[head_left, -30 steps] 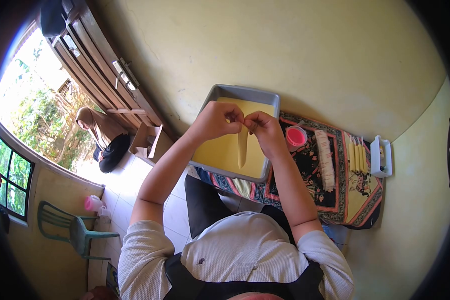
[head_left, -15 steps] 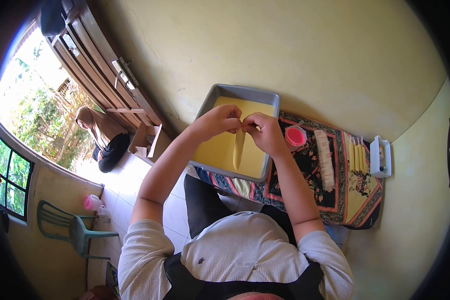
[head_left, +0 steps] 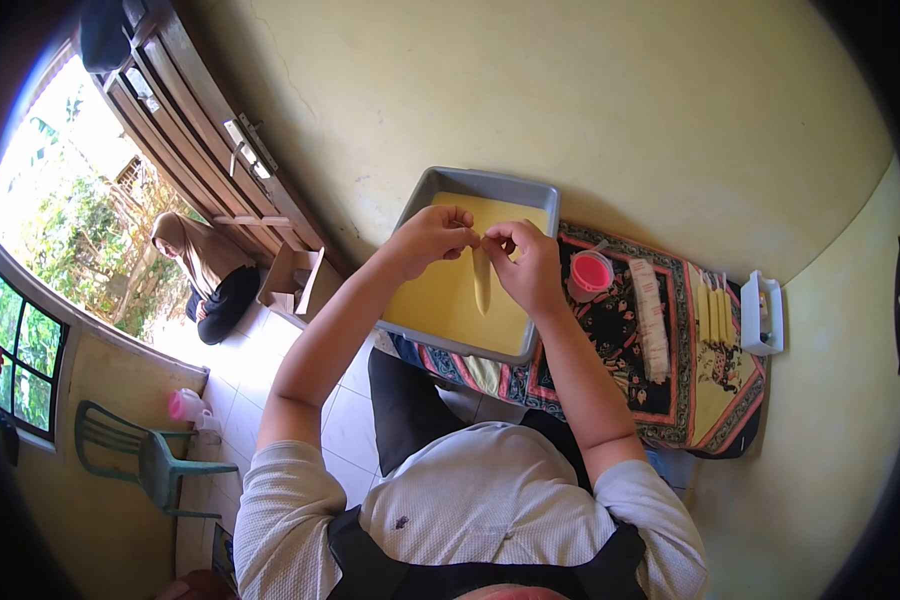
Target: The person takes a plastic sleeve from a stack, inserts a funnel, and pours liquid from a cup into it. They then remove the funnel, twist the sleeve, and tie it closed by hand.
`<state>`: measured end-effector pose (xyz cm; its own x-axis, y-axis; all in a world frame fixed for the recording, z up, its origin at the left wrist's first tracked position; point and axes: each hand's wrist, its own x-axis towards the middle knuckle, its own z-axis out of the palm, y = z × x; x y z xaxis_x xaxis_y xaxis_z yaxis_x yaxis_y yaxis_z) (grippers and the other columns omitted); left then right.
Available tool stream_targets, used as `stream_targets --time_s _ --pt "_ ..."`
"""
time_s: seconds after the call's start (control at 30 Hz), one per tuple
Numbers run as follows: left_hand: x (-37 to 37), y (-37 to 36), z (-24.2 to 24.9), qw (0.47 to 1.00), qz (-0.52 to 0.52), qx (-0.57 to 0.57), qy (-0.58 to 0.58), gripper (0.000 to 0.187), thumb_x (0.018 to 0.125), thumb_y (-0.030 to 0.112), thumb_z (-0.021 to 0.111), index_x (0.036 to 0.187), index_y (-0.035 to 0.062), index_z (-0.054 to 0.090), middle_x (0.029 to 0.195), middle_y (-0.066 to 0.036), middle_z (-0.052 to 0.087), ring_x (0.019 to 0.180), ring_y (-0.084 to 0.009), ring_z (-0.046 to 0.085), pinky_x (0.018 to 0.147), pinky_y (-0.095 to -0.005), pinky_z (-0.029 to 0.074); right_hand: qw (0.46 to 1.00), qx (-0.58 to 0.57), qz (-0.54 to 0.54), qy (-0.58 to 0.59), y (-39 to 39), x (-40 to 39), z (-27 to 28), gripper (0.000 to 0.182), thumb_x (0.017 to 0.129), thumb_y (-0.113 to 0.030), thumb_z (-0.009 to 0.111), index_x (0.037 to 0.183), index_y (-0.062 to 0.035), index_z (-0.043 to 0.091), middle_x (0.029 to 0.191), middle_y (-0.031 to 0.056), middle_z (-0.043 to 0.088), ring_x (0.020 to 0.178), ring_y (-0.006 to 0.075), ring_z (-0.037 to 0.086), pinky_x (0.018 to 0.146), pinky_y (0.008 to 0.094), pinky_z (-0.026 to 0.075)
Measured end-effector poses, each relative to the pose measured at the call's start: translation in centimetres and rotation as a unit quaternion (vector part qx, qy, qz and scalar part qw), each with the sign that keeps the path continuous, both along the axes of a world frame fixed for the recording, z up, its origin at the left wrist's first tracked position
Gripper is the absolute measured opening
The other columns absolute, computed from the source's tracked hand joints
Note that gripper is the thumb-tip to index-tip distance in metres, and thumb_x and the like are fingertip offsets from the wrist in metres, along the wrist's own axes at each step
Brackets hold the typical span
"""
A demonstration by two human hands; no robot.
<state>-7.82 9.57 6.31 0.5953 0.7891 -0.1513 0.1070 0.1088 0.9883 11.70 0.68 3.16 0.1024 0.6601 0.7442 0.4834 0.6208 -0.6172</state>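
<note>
We list two hands, the left hand (head_left: pixel 430 242) and right hand (head_left: pixel 526 264), fingertips pinching the top of one slim yellow tube (head_left: pixel 482 288) over one grey tub (head_left: pixel 490 184). To the right, on one patterned cloth (head_left: pixel 680 415), we count one pink cup (head_left: pixel 592 272), one white bundle (head_left: pixel 650 320), about four upright-aligned yellow sticks (head_left: pixel 716 316) and one white box (head_left: pixel 761 346).

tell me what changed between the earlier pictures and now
The slim yellow pouch's lower end moved up the picture and slightly right since the previous frame. The left hand and right hand remain at its top. Gray tub, pink cup stayed put.
</note>
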Motion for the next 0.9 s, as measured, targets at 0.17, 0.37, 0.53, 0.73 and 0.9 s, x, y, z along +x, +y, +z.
stream_targets --time_s 0.17,0.37,0.53,0.73,0.9 --pt "0.5 -1.3 0.1 0.995 0.041 0.085 0.037 0.018 0.097 0.012 0.081 0.102 0.0063 0.064 0.087 0.001 0.067 0.076 -0.0070 0.062 0.068 -0.0234 0.049 0.988 -0.091 -0.018 0.120 -0.3 -1.0 -0.1 0.014 0.092 0.001 0.085 0.101 -0.0004 0.075 0.089 0.0086 0.081 0.075 0.0131 0.075 0.066 0.0282 0.058" --pt "0.5 -2.1 -0.2 0.995 0.048 0.080 -0.045 0.021 0.101 0.010 0.080 0.104 0.0062 0.061 0.097 -0.002 0.072 0.085 -0.0083 0.064 0.075 -0.0250 0.051 0.990 0.013 -0.090 0.104 -1.3 -1.8 -1.0 0.019 0.088 -0.004 0.090 0.097 -0.0022 0.073 0.093 0.0102 0.078 0.078 0.0220 0.076 0.072 0.0337 0.061" --pt "0.5 -3.5 0.1 0.991 0.047 0.088 -0.091 0.023 0.103 0.013 0.082 0.106 0.0072 0.059 0.100 -0.002 0.073 0.093 -0.0082 0.067 0.081 -0.0256 0.052 0.991 0.068 -0.102 0.057 -1.9 -1.8 -1.2 0.028 0.087 -0.004 0.091 0.106 -0.0022 0.071 0.100 0.0121 0.079 0.087 0.0272 0.079 0.077 0.0364 0.062" --pt "0.8 -4.6 0.2 0.983 0.065 0.101 -0.141 0.021 0.101 0.007 0.079 0.107 0.0012 0.060 0.101 -0.005 0.074 0.093 -0.0101 0.069 0.085 -0.0256 0.056 0.990 0.094 -0.105 -0.015 -3.1 -2.0 -0.9 0.046 0.089 0.000 0.089 0.128 -0.0005 0.063 0.108 0.0130 0.084 0.103 0.0264 0.083 0.093 0.0353 0.060" --pt "0.7 -4.5 -0.4 0.979 0.072 0.148 -0.124 0.020 0.101 0.004 0.075 0.110 0.0017 0.058 0.106 -0.003 0.070 0.095 -0.0087 0.068 0.087 -0.0253 0.056 0.992 0.110 -0.053 -0.018 -3.4 -1.6 -0.2 0.052 0.088 0.001 0.086 0.134 0.0002 0.061 0.109 0.0148 0.081 0.104 0.0322 0.079 0.087 0.0380 0.062"
